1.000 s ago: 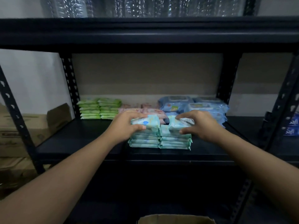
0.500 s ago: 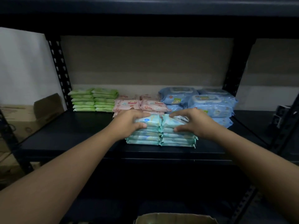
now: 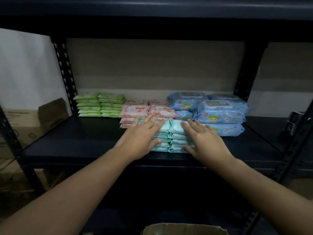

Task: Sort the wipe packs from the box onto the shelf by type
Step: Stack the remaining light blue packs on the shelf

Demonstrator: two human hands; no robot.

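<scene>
Two side-by-side stacks of soft mint-green wipe packs [image 3: 169, 138] sit at the front of the black metal shelf [image 3: 81, 141]. The left hand [image 3: 140, 139] lies flat on the left stack with straight fingers, and the right hand [image 3: 205, 141] lies flat on the right stack. Behind them are light green packs [image 3: 100, 105], pink packs [image 3: 135, 110] and big blue packs [image 3: 218, 111]. The brown cardboard box [image 3: 183, 228] is below.

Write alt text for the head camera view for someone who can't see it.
Both hands, left and right, lie flat on two teal wipe stacks at the front of a black shelf. Behind stand green packs, pink packs and blue packs.
</scene>
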